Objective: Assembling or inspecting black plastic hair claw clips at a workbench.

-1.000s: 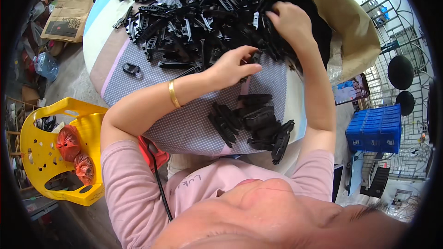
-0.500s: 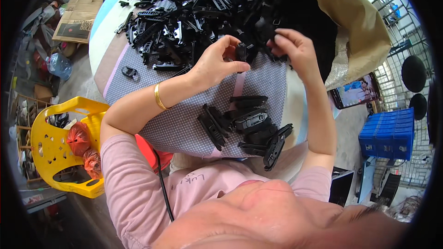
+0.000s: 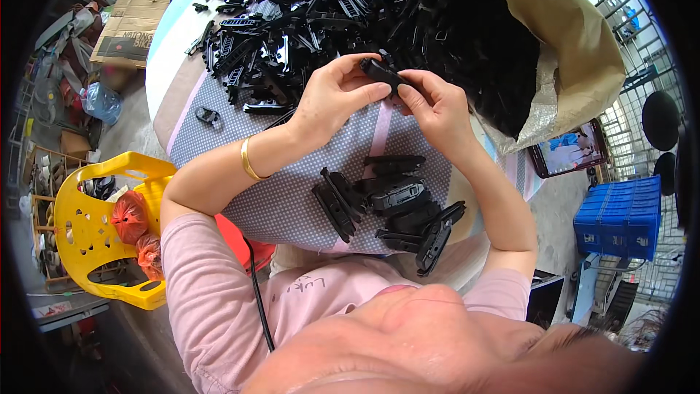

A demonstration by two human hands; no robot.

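Observation:
Between both hands I hold a small black plastic part (image 3: 380, 71) over the middle of the table. My left hand (image 3: 335, 95) pinches its left end with thumb and fingers. On its right end, the thumb and fingers of my right hand (image 3: 435, 104) are closed. Just beyond my hands spreads a heap of loose black plastic parts (image 3: 292, 25), some long with ladder-like slots. Nearer to me lies a small group of black plastic pieces (image 3: 397, 197), stacked and leaning on one another.
An open brown paper sack (image 3: 583, 58) with black parts inside lies at the table's far right. A phone (image 3: 569, 149) showing a picture sits by the right edge. At left stands a yellow plastic chair (image 3: 80, 230) holding red bags; a blue crate (image 3: 618, 217) is at right.
My right hand has come left from the sack's side and now meets my left hand at the black part. The part in my left hand has tilted over. The view has shifted slightly.

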